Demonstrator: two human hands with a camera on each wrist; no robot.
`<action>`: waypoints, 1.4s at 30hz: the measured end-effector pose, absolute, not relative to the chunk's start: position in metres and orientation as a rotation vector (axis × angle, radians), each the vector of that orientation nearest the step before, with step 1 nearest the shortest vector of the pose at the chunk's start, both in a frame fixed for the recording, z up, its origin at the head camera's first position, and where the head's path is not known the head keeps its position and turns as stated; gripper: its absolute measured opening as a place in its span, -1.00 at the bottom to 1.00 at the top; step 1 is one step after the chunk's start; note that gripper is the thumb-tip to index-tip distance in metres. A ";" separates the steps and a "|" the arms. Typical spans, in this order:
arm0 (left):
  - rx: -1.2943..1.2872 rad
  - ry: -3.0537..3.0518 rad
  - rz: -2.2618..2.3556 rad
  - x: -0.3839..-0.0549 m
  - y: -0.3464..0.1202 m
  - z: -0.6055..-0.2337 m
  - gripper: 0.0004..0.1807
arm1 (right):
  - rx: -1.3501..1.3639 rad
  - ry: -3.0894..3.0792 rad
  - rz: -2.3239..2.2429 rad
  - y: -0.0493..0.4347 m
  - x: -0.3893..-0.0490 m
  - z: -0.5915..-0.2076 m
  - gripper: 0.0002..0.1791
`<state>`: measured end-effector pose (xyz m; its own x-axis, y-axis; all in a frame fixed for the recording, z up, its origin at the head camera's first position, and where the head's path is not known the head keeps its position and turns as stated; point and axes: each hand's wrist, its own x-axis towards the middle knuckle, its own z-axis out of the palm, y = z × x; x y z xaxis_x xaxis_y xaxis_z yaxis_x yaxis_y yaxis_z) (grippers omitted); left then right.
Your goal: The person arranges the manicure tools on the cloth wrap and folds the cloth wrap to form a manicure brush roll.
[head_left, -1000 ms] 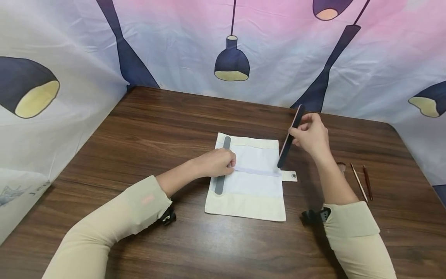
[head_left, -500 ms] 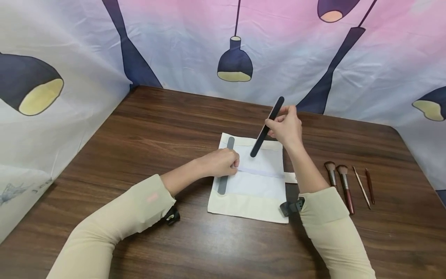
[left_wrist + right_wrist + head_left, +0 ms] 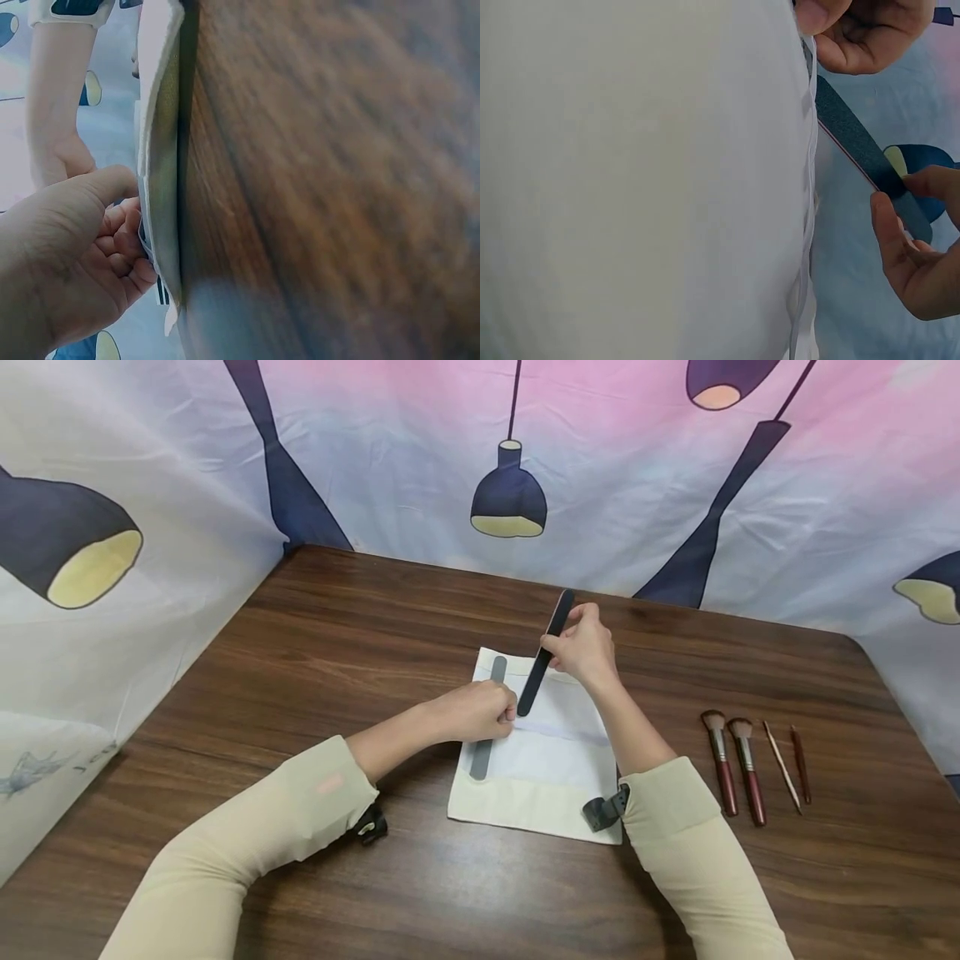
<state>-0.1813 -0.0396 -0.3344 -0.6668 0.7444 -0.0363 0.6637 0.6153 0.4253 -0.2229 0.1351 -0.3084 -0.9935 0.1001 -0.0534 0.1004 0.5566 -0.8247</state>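
A cream cloth pouch [image 3: 540,810] lies unfolded on the table, with a thin pale band across its middle. A grey nail file [image 3: 481,760] lies lengthwise along its left side, its middle hidden under my left hand [image 3: 474,712]. The curled fingers of that hand pinch the pouch's band beside the grey file; the exact contact is partly hidden. My right hand [image 3: 585,647] holds a black nail file [image 3: 537,677] between thumb and fingers, tilted, its lower end just above the pouch near my left hand. The right wrist view shows this black file [image 3: 855,131] with a pinkish edge.
Right of the pouch, two makeup brushes [image 3: 722,760] [image 3: 748,768] with red handles lie on the wooden table [image 3: 337,635]. Farther right are a thin pale stick [image 3: 782,766] and a thin dark red stick [image 3: 800,764]. A printed cloth [image 3: 405,468] hangs behind.
My right hand has carried the black nail file leftward from the pouch's right edge, then lower toward my left hand. The left hand keeps its place on the pouch. The brushes have come into view.
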 end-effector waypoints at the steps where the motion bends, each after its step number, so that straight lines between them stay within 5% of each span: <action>1: 1.162 2.631 0.566 -0.181 -0.040 -0.335 -0.91 | 0.169 2.765 -1.448 0.134 -0.223 -0.309 -0.43; 42: 1.178 2.592 0.627 -0.180 -0.042 -0.333 -0.89 | -0.012 2.295 -1.195 0.125 -0.201 -0.320 -0.43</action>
<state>-0.1799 -0.0418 -0.3334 -0.6522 0.7575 -0.0282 0.6608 0.5863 0.4686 -0.2014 0.1252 -0.3198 -0.8502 -0.2510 -0.4628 0.2353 0.6052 -0.7605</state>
